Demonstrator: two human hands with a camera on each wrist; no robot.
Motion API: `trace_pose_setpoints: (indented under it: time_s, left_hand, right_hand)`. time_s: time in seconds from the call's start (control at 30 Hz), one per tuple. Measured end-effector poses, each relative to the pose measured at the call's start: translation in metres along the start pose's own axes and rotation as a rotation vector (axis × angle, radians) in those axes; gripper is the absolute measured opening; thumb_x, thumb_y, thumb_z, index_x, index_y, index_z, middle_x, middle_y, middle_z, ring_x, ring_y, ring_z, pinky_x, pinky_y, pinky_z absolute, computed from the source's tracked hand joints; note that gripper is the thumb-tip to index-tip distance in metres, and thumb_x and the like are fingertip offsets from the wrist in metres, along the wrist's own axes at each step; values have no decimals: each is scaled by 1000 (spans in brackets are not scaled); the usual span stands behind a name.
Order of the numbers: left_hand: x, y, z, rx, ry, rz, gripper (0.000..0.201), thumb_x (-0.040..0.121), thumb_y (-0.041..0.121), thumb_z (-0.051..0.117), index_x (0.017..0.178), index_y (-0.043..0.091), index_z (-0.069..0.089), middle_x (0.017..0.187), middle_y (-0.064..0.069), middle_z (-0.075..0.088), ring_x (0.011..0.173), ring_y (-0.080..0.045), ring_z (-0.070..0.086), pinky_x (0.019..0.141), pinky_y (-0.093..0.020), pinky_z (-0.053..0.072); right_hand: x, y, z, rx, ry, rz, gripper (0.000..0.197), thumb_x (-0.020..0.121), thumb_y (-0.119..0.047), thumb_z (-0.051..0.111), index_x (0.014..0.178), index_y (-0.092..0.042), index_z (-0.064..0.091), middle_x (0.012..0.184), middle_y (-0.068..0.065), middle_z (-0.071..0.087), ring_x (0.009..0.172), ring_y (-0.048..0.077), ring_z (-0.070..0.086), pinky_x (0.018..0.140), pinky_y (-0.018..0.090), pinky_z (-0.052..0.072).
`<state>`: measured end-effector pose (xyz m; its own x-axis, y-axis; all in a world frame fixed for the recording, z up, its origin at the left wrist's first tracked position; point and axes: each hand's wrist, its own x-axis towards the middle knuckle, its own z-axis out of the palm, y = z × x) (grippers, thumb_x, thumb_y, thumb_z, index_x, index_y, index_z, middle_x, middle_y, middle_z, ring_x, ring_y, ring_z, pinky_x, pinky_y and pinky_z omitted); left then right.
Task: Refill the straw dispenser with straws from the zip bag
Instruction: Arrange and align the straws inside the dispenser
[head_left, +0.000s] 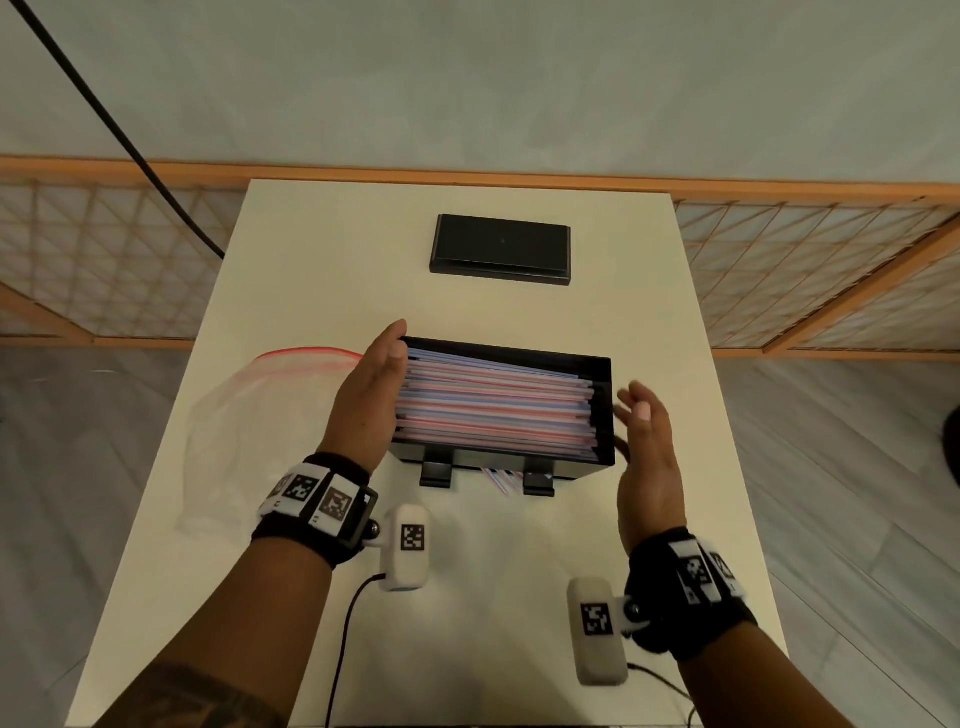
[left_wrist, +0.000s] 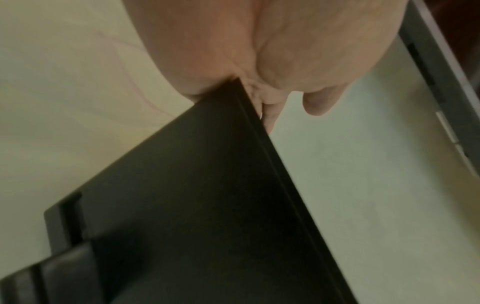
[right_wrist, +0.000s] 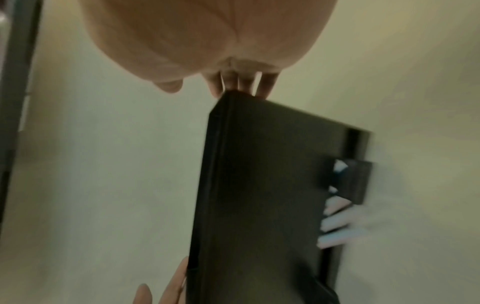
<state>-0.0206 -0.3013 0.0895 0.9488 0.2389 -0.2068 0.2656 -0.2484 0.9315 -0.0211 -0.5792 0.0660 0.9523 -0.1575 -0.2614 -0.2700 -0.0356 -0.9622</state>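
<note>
The black straw dispenser (head_left: 603, 410) stands open in the middle of the table, packed with several paper-wrapped pink, blue and white straws (head_left: 493, 405). A few straw ends poke out of its front slot (head_left: 498, 479) (right_wrist: 335, 222). My left hand (head_left: 371, 395) lies flat with straight fingers against the dispenser's left end. Straight, slightly spread fingers of my right hand (head_left: 644, 431) sit at the right end wall; whether they touch it is unclear. The wrist views show the dispenser's dark side (left_wrist: 207, 205) (right_wrist: 259, 185) under each palm. The clear zip bag (head_left: 249, 415) with a red seal lies flat to the left.
The dispenser's black lid (head_left: 501, 249) lies at the back of the white table (head_left: 467, 597). A wooden lattice screen (head_left: 831, 260) stands behind the table. A black cable (head_left: 104, 114) hangs at the far left.
</note>
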Motion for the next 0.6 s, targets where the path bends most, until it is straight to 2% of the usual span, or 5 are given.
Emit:
trace_pose_setpoints:
  time_s: [0.1, 0.23, 0.4, 0.5, 0.6]
  left_hand:
    - [0, 5, 2, 40, 26, 9, 73, 92, 69, 26, 156, 33, 36, 159, 9, 39, 144, -11, 38, 123, -41, 30]
    - [-1, 2, 6, 25, 48, 21, 73, 93, 65, 26, 156, 28, 36, 160, 8, 38, 146, -10, 36, 124, -40, 27]
    - [0, -1, 9, -30, 90, 2, 71, 94, 62, 29, 156, 29, 36, 161, 10, 37, 147, -9, 34, 125, -42, 27]
    - [-2, 0, 6, 16, 62, 7, 69, 96, 61, 28, 157, 29, 32, 162, 9, 35, 148, -10, 33, 124, -40, 27]
    - [-2, 1, 3, 119, 56, 60, 61, 104, 53, 32, 158, 27, 29, 164, 7, 31, 149, -10, 29, 124, -37, 27]
  right_hand:
    - [-12, 16, -6, -20, 9, 53, 65, 89, -69, 42, 145, -36, 48, 150, -7, 52, 140, 17, 47, 121, 51, 34]
    - [1, 0, 5, -88, -101, -72, 57, 100, -57, 35, 151, -32, 43, 149, -7, 54, 137, 9, 49, 116, 38, 41]
    - [24, -8, 20, -189, -130, -87, 60, 97, -64, 33, 150, -36, 43, 145, -5, 55, 131, 15, 53, 113, 44, 45]
    - [10, -5, 15, -166, 29, -89, 62, 98, -56, 38, 152, -24, 42, 151, -2, 50, 137, 14, 48, 116, 35, 39]
    - [-22, 15, 12, -46, 311, 42, 44, 98, -49, 43, 128, -19, 54, 128, 3, 60, 120, 24, 57, 105, 42, 46]
